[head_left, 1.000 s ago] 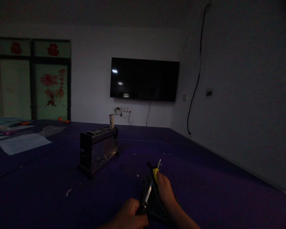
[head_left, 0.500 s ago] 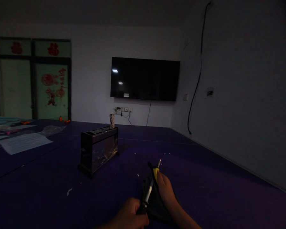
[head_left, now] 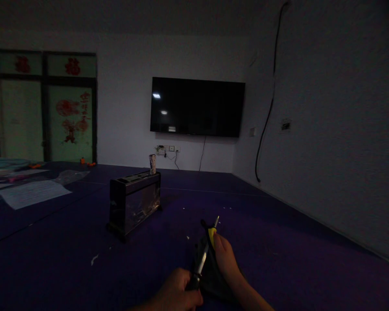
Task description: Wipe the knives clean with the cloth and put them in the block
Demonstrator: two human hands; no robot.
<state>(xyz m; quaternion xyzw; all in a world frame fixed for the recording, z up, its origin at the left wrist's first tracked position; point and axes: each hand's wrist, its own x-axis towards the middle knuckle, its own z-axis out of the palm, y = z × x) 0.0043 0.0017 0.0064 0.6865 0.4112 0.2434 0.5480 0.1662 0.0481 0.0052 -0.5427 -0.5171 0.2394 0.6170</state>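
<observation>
My left hand (head_left: 180, 291) is closed around the black handle of a knife (head_left: 202, 261), low in the middle of the view. Its narrow bright blade points forward and slightly right, with the tip (head_left: 217, 219) showing beyond my right hand. Closed as well, my right hand (head_left: 226, 259) grips a yellow and black tool (head_left: 211, 235) that lies across the blade near the tip. The tool's exact kind is hard to make out in the dim light. Below both hands is a dark shape (head_left: 214, 280), perhaps cloth or shadow.
On the purple table (head_left: 278, 259) a dark slotted knife block (head_left: 142, 203) stands to the left, a patterned handle (head_left: 152, 164) sticking up from it. Papers (head_left: 35, 193) and clear plastic (head_left: 71, 176) lie far left. Small white scraps (head_left: 94, 259) dot the surface.
</observation>
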